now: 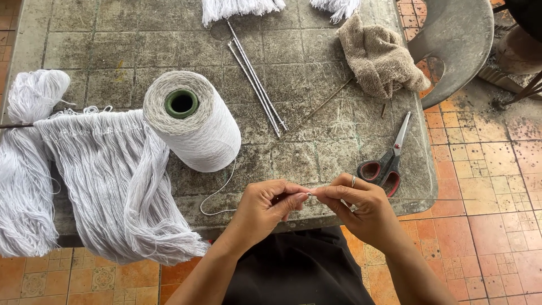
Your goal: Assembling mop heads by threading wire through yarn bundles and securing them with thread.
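Grip: left hand [265,209] and right hand [361,206] meet fingertip to fingertip over the near table edge, both pinched narrow on a small pale item at the junction, apparently a thread end; whether a needle is there too cannot be told.

Thread [217,195]: one thin white strand, running left and away from the pinch, looping over the table edge, then rising to the cone of white yarn [195,121]. Long axis of the strand lies roughly left to right at the fingers. The left hand is the nearer to the cone.

Scissors [389,161]: red-handled, just beyond the right hand, blades pointing away.

Metal rods [257,85]: thin pair, lying diagonally at mid-table.

Fringe of white strands [113,181]: hanging over the left edge of the stone-patterned table [316,147].

Beige cloth [381,56]: crumpled, far right corner.
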